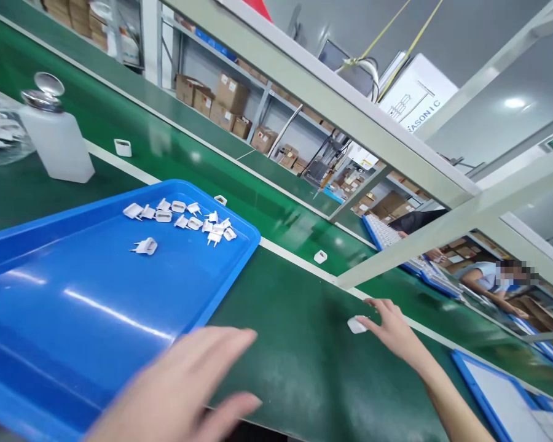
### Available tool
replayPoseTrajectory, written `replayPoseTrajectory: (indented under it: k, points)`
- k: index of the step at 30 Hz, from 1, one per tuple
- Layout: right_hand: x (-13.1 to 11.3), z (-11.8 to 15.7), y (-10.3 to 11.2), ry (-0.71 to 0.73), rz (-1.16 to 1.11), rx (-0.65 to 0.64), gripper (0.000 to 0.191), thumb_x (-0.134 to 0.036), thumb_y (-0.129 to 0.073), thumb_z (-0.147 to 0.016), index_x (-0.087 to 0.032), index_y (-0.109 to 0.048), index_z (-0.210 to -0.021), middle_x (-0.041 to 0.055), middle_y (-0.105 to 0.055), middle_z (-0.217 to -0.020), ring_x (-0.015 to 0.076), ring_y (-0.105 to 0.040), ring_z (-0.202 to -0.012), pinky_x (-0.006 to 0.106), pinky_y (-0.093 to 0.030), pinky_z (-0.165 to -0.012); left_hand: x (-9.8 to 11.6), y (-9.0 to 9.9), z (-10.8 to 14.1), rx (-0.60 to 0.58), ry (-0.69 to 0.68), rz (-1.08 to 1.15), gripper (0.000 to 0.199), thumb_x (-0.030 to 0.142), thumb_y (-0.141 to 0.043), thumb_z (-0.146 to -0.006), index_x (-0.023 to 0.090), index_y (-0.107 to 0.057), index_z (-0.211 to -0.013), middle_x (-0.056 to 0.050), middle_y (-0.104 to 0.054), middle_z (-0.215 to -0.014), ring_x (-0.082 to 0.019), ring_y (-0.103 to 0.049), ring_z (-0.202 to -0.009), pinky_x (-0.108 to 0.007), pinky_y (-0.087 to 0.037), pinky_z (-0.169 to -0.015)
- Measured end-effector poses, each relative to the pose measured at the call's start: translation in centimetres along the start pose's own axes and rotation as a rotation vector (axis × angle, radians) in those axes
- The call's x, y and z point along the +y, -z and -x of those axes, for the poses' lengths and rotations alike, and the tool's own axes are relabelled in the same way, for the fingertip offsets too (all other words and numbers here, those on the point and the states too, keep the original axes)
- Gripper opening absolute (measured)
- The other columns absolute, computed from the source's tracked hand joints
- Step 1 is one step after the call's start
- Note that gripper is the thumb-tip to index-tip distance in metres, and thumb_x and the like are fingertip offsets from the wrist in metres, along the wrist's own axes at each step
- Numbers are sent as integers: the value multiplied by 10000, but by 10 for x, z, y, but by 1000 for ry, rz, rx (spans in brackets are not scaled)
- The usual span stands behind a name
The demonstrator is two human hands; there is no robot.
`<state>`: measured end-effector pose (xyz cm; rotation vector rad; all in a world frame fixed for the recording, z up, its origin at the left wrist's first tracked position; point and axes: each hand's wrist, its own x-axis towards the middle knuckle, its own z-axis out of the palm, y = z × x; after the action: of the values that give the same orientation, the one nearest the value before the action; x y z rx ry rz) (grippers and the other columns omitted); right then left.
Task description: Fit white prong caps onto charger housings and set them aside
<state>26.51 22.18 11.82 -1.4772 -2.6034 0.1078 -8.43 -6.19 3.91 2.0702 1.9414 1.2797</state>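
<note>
My left hand, somewhat blurred, hovers at the near right rim of a blue tray. Its thumb and fingers are apart with nothing between them. On the green bench to the right, my right hand has its thumb at the edge of a white plug housing. The fingers of that hand are spread above and beside the piece, not closed round it. Several white two-pin plug housings lie grouped along the tray's far side. One plug housing lies apart from them, nearer the middle.
A white pump bottle with its metal lid raised stands beyond the tray, beside a clear bag of white parts. Loose white housings lie on the green belt. A metal frame post rises behind my right hand. A co-worker sits farther right.
</note>
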Motion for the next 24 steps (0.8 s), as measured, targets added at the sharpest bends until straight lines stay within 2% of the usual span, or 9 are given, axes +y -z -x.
replayPoseTrajectory:
  k: [1, 3, 6, 9, 11, 14, 17, 20, 24]
  points:
    - [-1, -12, 2, -10, 10, -6, 484, -653, -588, -887, -219, -670, -1085, 161, -707, -1081, 357, -679, -1037, 508, -575, -897, -27, 20, 4, 16, 137, -106, 450, 533, -552, -1001, 393, -534, -1428, 18, -714, -1316, -276, -716, -1133, -440, -602, -961]
    - [-10, -48, -4, -19, 13, -38, 469, -585, -547, -969, -221, -618, -1257, 139, -690, -1176, 299, -676, -1084, 441, -575, -941, -82, 55, -6, 75, 331, -264, 414, 600, -466, -1009, 353, -627, -1300, -15, -742, -1188, -334, -723, -1065, -547, -589, -936]
    - [-34, -114, -28, -63, 47, -52, 454, -504, -555, -1033, -190, -561, -1360, 115, -663, -1226, 249, -675, -1055, 437, -564, -956, -145, 85, -42, -76, 436, -437, 500, 520, -423, -1016, 223, -596, -1379, -131, -673, -1187, -378, -696, -982, -592, -572, -866]
    - [-57, -160, -49, -93, 95, -61, 397, -477, -629, -1019, -164, -619, -1265, 95, -661, -1196, 237, -669, -1009, 456, -571, -904, -173, 89, -65, -109, 479, -543, 360, 391, -480, -1014, 168, -671, -1222, -79, -634, -928, -290, -663, -841, -450, -579, -784]
    - [-65, -165, -58, -48, 107, -80, 328, -440, -640, -1013, -152, -654, -1168, 91, -677, -1121, 229, -673, -965, 440, -572, -881, -177, 84, -66, -109, 472, -548, 271, 283, -450, -1029, 165, -693, -1053, -36, -595, -866, -226, -643, -812, -347, -553, -783]
    - [-68, -138, -68, 118, 71, -125, 255, -360, -561, -1018, -166, -666, -1144, 116, -700, -1083, 249, -693, -945, 425, -575, -878, -170, 80, -59, -150, 468, -511, 227, 200, -464, -1014, 179, -688, -993, -16, -584, -894, -183, -631, -784, -282, -511, -760]
    - [-69, -86, -79, 330, -28, -237, 295, -415, -504, -1032, -254, -641, -1239, 80, -713, -1153, 244, -711, -988, 368, -600, -860, -143, 83, -49, -224, 487, -463, 219, 277, -504, -1014, 182, -679, -920, -23, -591, -857, -196, -627, -748, -288, -486, -716]
    - [-76, -37, -87, 597, -151, -207, 374, -487, -491, -1062, -285, -565, -1367, 91, -678, -1252, 256, -701, -1066, 381, -618, -875, -90, 71, -39, -267, 474, -340, 366, 421, -417, -1064, 212, -642, -865, -21, -614, -842, -196, -635, -750, -298, -480, -715]
    - [-86, 3, -88, 755, -320, 51, 608, -513, -578, -1034, -201, -405, -1527, 200, -558, -1384, 318, -609, -1239, 451, -607, -945, -2, 10, -22, -266, 383, 58, 323, 368, -389, -1085, 249, -603, -873, 12, -640, -828, -146, -641, -740, -246, -466, -662]
